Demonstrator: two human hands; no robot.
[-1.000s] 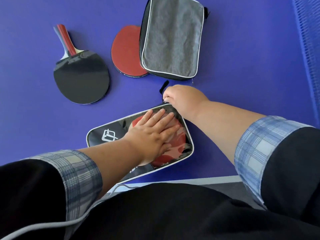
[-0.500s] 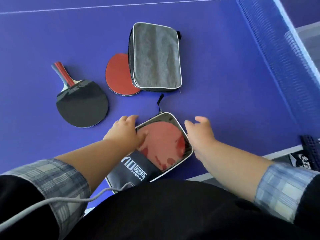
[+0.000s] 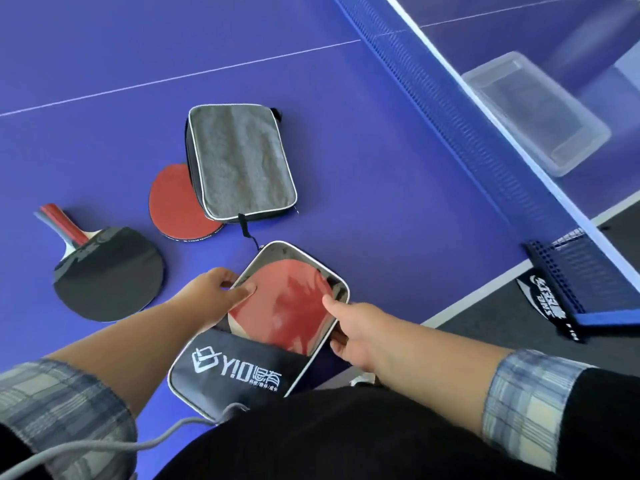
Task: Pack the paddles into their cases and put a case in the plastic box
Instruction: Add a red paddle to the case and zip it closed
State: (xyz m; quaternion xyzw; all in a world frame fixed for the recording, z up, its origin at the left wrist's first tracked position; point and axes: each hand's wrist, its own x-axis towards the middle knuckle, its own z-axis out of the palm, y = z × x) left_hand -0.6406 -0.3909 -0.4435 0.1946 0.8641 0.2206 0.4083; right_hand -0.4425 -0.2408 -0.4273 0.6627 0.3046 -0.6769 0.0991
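Observation:
A black case (image 3: 235, 372) with white lettering lies at the near table edge, its window showing a red paddle (image 3: 287, 303) inside. My left hand (image 3: 214, 296) grips the case's left edge, thumb on the paddle. My right hand (image 3: 349, 327) holds its right edge. Farther back lies a grey case (image 3: 240, 161) with a second red paddle (image 3: 176, 206) partly under it. A black-faced paddle (image 3: 107, 271) with a red handle rests to the left. The clear plastic box (image 3: 533, 109) stands beyond the net, at the right.
A blue net (image 3: 478, 133) crosses the blue table (image 3: 381, 188) diagonally between the cases and the box. Its clamp (image 3: 568, 292) juts off the table edge at the right. A grey cable (image 3: 104, 448) runs across my dark clothing below.
My hands went from pressing the paddle and tugging the zipper to gripping both sides of the black case. The view swung up and right, bringing the net and plastic box into sight.

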